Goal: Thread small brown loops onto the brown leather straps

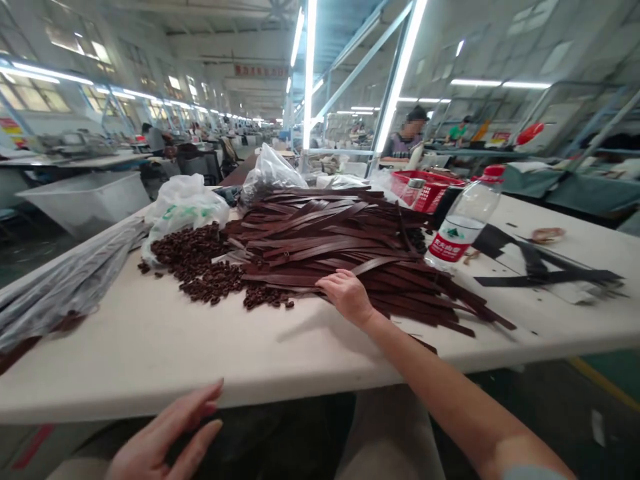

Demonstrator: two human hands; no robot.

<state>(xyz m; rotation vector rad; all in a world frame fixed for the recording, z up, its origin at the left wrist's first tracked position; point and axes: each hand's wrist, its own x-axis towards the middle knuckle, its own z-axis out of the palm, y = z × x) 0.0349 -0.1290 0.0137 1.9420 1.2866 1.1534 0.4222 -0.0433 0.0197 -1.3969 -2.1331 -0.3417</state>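
Observation:
My right hand (346,293) reaches to the front edge of a wide heap of dark brown leather strips (310,233). Its fingers are drawn together on a strip there; the fingertips are partly hidden. Below the table's front edge, my left hand (167,433) holds nothing, with thumb and fingers apart. Left of the strips lies a pile of small dark brown loops (193,257), some spilling forward toward the strips. A white plastic bag (185,207) with green print stands behind the loops.
On the pale table (175,353), a water bottle (463,220) stands right of the strips, before a red basket (430,190). Black strips (535,263) lie farther right. Plastic-wrapped strips (70,280) line the left side. A person (407,137) sits beyond the table.

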